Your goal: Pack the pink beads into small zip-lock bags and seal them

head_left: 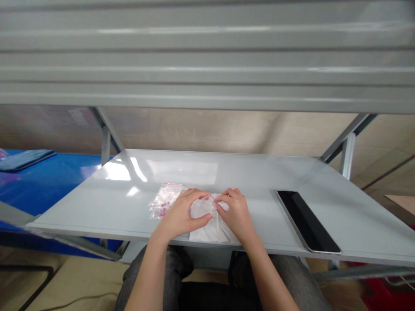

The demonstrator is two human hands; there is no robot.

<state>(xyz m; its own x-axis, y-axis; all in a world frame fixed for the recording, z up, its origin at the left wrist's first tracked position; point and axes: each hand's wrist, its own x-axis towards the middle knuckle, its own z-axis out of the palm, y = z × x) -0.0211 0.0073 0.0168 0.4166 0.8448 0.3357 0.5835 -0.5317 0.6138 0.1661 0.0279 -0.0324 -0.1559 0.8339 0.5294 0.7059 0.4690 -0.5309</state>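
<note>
A clear plastic zip bag point(210, 229) with a red line along its top edge lies in front of me near the table's front edge. The thumb and fingertips of my right hand point(236, 209) are pinched on that red-lined edge. My left hand point(183, 214) rests over the bag's left side, thumb and forefinger apart in a curve, with the forefinger tip at the red edge. Close by on the left lies a stack of clear plastic bags point(167, 196) with red marks, partly hidden by my left hand. Whether the front bag contains anything, I cannot tell.
On the right of the light grey table point(246, 172) lies a black tablet-like slab point(308, 220) with a silver edge. A ribbed grey panel point(207, 65) hangs low overhead. Metal struts point(106, 134) rise at the back corners. A blue surface point(42, 181) holds folded cloth to the left.
</note>
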